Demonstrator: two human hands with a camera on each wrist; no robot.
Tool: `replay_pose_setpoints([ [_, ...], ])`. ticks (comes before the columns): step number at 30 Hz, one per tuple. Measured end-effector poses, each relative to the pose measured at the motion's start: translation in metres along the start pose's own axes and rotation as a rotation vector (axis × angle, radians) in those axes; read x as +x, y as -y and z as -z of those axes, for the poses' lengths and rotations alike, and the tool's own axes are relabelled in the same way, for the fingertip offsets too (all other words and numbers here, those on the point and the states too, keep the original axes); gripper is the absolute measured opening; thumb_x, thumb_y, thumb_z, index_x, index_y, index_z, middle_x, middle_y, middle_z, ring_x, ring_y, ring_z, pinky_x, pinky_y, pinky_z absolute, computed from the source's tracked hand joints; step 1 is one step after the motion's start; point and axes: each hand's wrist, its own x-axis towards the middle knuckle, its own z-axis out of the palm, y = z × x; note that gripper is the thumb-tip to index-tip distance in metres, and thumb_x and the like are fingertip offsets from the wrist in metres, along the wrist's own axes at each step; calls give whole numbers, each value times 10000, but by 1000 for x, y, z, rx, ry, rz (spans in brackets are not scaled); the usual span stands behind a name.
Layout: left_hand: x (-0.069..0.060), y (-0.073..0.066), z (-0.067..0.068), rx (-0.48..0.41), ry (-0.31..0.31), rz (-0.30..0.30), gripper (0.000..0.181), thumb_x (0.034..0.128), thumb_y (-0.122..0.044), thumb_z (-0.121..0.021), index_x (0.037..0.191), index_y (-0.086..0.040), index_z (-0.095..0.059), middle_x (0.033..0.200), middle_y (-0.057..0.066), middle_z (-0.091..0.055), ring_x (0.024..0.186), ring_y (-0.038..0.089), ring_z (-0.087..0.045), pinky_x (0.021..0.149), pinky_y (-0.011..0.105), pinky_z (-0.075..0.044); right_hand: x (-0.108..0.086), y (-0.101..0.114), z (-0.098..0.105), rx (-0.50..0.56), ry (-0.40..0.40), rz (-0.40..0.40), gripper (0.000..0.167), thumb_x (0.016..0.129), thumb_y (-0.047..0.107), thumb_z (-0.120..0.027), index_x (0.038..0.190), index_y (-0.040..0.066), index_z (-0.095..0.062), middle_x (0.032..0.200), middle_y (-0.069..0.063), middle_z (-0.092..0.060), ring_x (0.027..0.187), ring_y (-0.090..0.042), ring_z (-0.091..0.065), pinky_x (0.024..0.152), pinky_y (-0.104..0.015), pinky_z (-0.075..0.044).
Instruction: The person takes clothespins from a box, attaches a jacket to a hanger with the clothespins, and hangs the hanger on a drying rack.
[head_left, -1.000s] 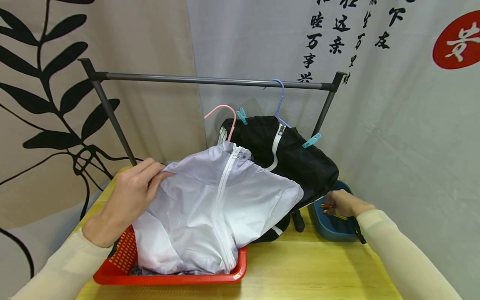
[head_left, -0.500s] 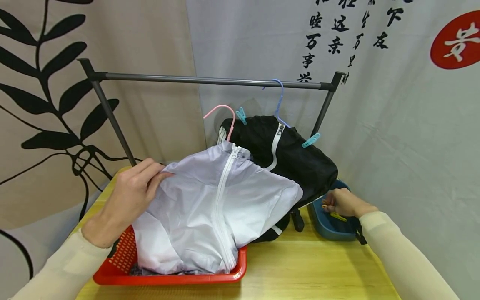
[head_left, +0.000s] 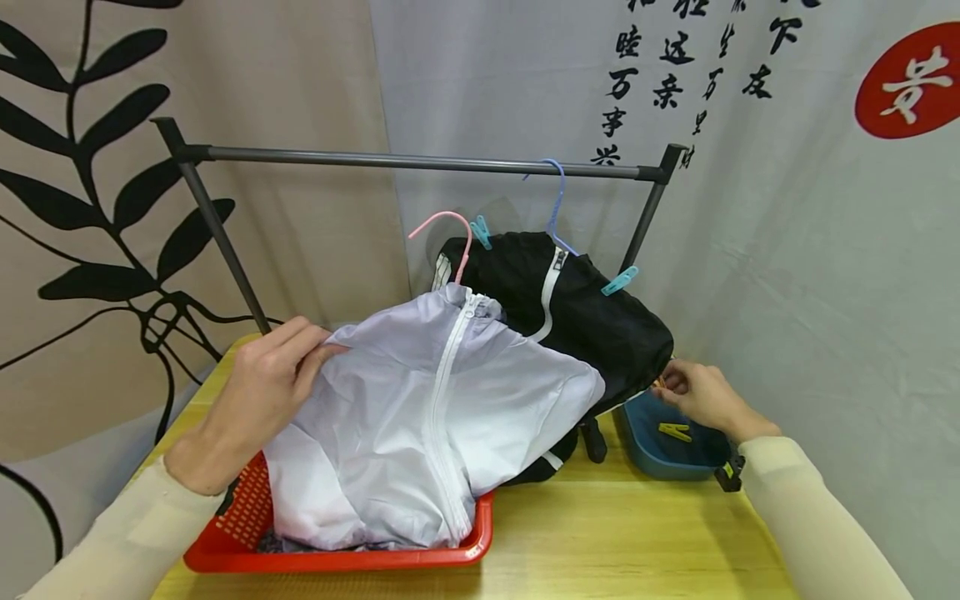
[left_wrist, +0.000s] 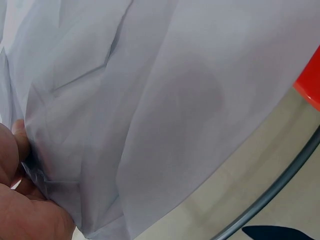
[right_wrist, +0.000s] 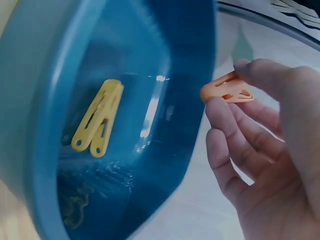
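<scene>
The grip of the right hand pinches a small orange plastic clothes clip, with the thumb on one side and fingers on the other, so the gap is only as wide as the clip. The clip is up by the rim of a blue plastic tub. The grip of the left hand pinches the shoulder edge of a pale purple and white jacket with a white zipper. Half a second ago the right hand was down in the tub; now it is higher, near a shiny black jacket with a white zipper. A yellow plastic clothes clip that was partly hidden by the hand now shows fully, lying in the tub. The left hand has stayed in the same spot. Both arms, in cream sleeves, reach forward from the bottom corners. The pale jacket has a pink hanger in its neck and droops over a red plastic basket on the yellow wooden table.
</scene>
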Motion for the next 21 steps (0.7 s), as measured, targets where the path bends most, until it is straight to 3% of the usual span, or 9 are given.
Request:
replay_pose_setpoints([
  [3, 0, 0, -1, 0, 2, 1, 210, 847, -32, -938, 987, -21, -782, 890, 73, -703, 716, 137, -688, 671, 235, -629, -6, 4, 5, 56, -29, -46, 186, 1085, 113, -824, 1225, 1, -775, 1050, -115, -846, 893, -202, -769, 784, -299, -627],
  [6, 0, 1, -1, -2, -2, -10, 142, 956, -137, -843, 989, -15, -780, 892, 79, -703, 720, 142, -690, 670, 245, -632, -13, 8, 11, 88, -54, -73, 258, 1110, 143, -798, 1305, -21, -756, 1114, -152, -839, 948, -239, -791, 792, -222, -609],
  [11, -1, 1, -3, -3, -11, -24, 308, 1074, -290, -690, 980, -9, -775, 883, 86, -697, 712, 141, -672, 654, 246, -619, -26, 16, 19, 119, -119, -80, 324, 1133, 237, -792, 1349, -1, -747, 1152, -145, -844, 953, -180, -797, 808, -179, -604],
  [13, -1, 1, -3, -1, -9, -21, 267, 1051, -260, -723, 980, -9, -775, 885, 87, -700, 712, 142, -672, 655, 245, -620, -30, 20, 21, 134, -163, -62, 345, 1129, 255, -804, 1371, 14, -751, 1138, -128, -854, 918, -96, -784, 800, -158, -598],
  [16, 0, 0, -3, 3, 0, -8, 149, 939, -125, -865, 981, -12, -776, 890, 82, -706, 715, 139, -676, 663, 238, -627, -37, 24, 23, 168, -231, -27, 348, 1111, 225, -828, 1392, 34, -756, 1104, -118, -866, 858, 11, -751, 766, -127, -580],
  [19, 0, -1, -3, 5, 7, -2, 231, 830, -22, -948, 983, -16, -775, 896, 79, -709, 718, 138, -681, 669, 239, -632, -43, 29, 26, 201, -299, 4, 318, 1091, 164, -835, 1380, 49, -767, 1082, -128, -859, 835, 70, -717, 750, -101, -563],
  [21, 0, -2, -3, 4, 7, -1, 258, 807, -1, -965, 984, -15, -778, 897, 79, -711, 718, 140, -687, 670, 238, -635, -46, 34, 29, 221, -337, 12, 301, 1083, 132, -830, 1367, 52, -773, 1083, -140, -845, 846, 77, -709, 763, -88, -561],
])
